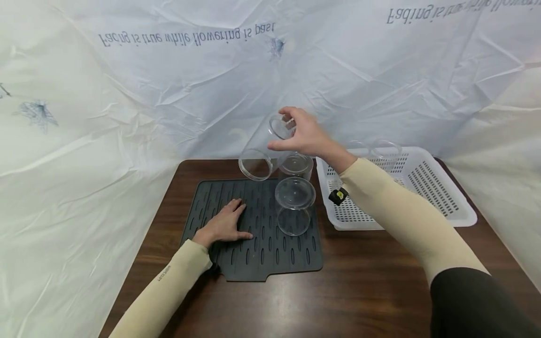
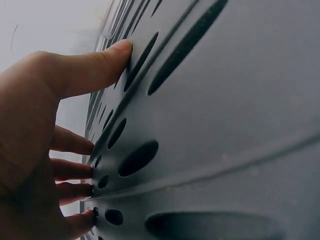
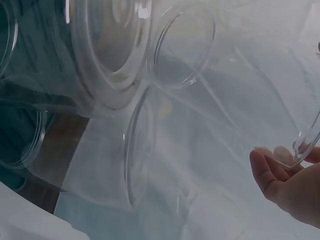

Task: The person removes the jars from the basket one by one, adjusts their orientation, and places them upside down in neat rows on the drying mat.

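My right hand grips a clear cup by one end, thumb and fingers around its rim. The cup hangs tilted in the air over the back of a dark grey ribbed mat, its other end pointing down and left. In the right wrist view, the fingers curl at the cup's edge. Two more clear cups, a front one and a rear one, stand on the mat's right side. My left hand rests on the mat's left part, fingers spread; its thumb touches the slotted surface.
A white perforated basket stands to the right on the brown wooden table, with clear cups at its back left, partly behind my right arm. White printed sheeting hangs close behind the table and along both sides.
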